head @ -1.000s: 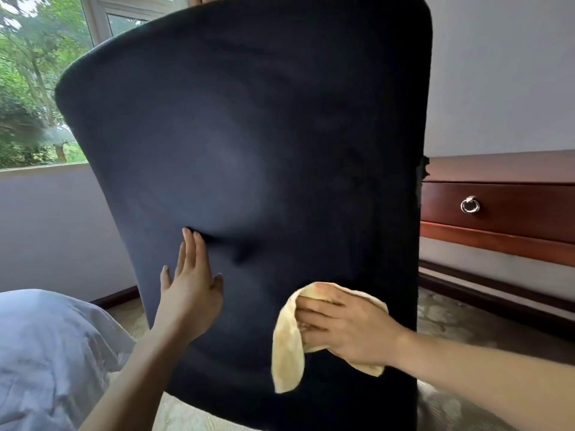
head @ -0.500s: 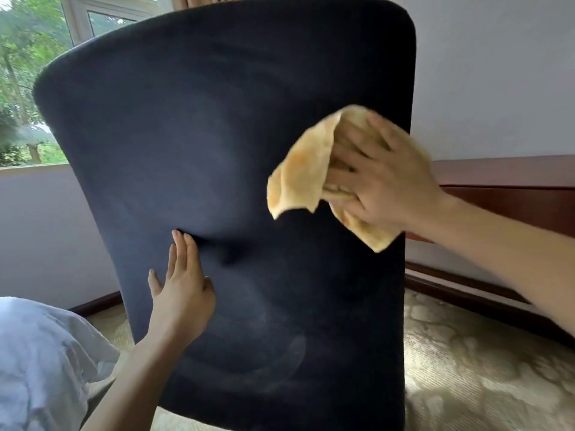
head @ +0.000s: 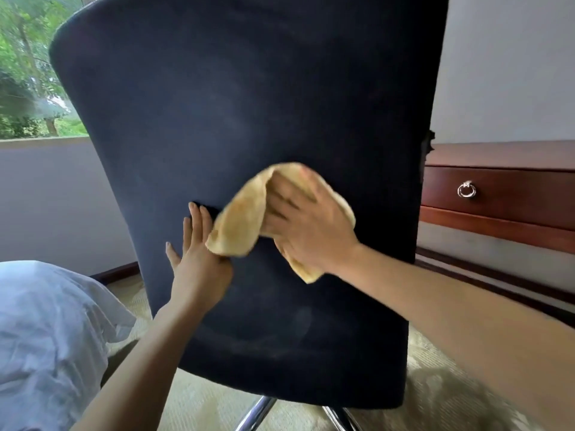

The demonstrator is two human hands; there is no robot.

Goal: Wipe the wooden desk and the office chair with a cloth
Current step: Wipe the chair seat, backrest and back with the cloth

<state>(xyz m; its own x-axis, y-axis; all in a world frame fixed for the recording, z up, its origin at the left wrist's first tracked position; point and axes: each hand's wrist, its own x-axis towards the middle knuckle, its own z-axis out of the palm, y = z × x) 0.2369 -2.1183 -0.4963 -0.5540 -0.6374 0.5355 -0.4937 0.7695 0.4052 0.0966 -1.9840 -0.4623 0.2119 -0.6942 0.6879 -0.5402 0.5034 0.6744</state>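
Note:
The office chair (head: 217, 104) fills most of the view, its dark fabric back turned toward me. My right hand (head: 308, 225) grips a yellow cloth (head: 239, 225) and presses it against the middle of the chair back. A loose fold of the cloth hangs over toward my left hand (head: 196, 259). That hand lies flat on the chair back, fingers straight and pointing up, just left of the cloth. The wooden desk (head: 497, 194) stands behind the chair at the right, showing a drawer with a metal ring pull (head: 466, 190).
A white pillow or bedding (head: 46, 331) lies at the lower left. The chair's chrome base (head: 258, 412) shows at the bottom over a pale patterned carpet (head: 435, 384). A window (head: 28, 73) with trees outside is at the upper left.
My right hand swept the cloth from low on the chair back up to its upper right, then down and left to the middle. My left hand stayed flat on the chair.

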